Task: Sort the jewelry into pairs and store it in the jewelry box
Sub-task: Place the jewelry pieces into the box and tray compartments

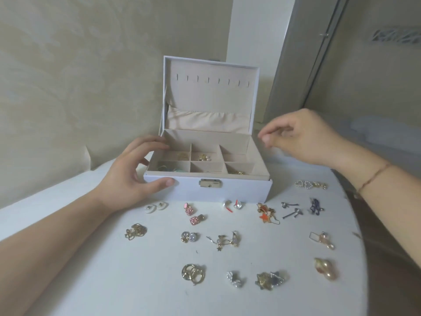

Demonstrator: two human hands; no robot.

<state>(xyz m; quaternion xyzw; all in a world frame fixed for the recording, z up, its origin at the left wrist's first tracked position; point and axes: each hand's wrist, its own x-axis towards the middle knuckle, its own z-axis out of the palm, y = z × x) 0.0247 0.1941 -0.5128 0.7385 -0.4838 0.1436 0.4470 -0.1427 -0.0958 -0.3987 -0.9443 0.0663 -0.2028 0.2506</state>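
**A:** What are the hands doing?

**B:** The left hand (134, 172) grips the near left corner of the jewelry box (227, 189), thumb on the front wall, fingers curled over the left rim. The right hand (303, 137) hovers at centre right, just beyond the box's right rim, fingers loosely bent, fingertips close together. It appears to hold nothing, though a tiny piece would be hard to see.

**A:** Where is the jewelry?

**B:** Some already lies in the box's compartments; the lid stands upright. The rest sits in paired clusters on the white surface (114, 281), in rows across the lower half of the frame, below both hands.

**A:** Which pair is likeliest next?

**B:** My guess is a right-side one. The pearl pair (311, 184) lies directly below the right hand, nearest to it, its long axis running left to right.
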